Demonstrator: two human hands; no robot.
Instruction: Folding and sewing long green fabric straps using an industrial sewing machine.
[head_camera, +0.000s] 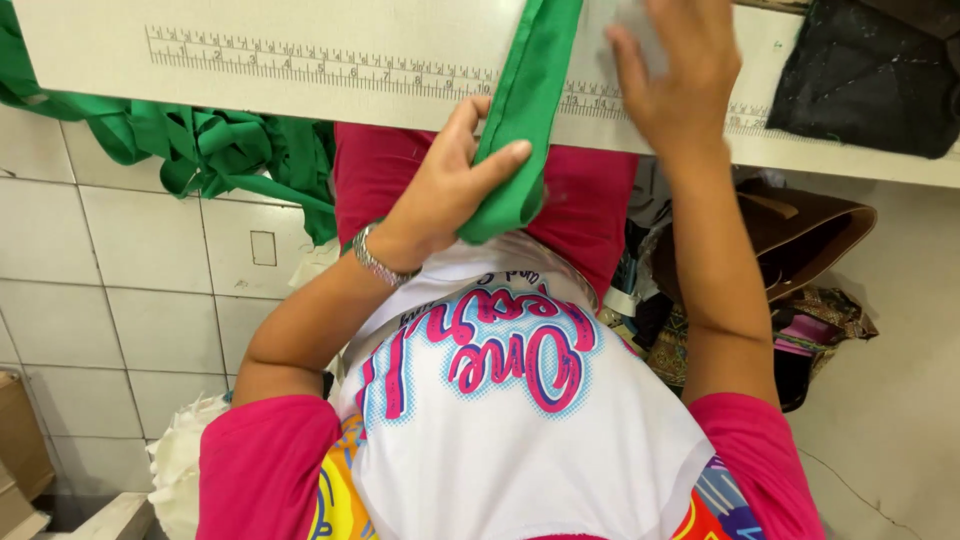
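Closest to the lens is the person's white T-shirt (500, 440) with pink sleeves and looping pink lettering, filling the lower middle of the view. Beyond it runs the pale worktable (300, 40), its near edge printed with a long ruled scale that crosses from left to right. Left of the person, a heap of green cloth (210, 145) spills off the table edge over the white tiled floor. At the far right sits a dark fabric bundle (870, 80) on the table, with a brown bag (800, 235) below it. Between the two hands lies a folded green fabric strip (520, 110), narrow and smooth, plain bright green, its long axis running from the far table top down toward the person, leaning slightly left at the near end, which hangs over the table edge. Her left hand (450, 190), a metal bracelet at the wrist, pinches that near end, thumb on top. Her right hand (680, 70) lies spread wide and flat on the table, just right of the strip.
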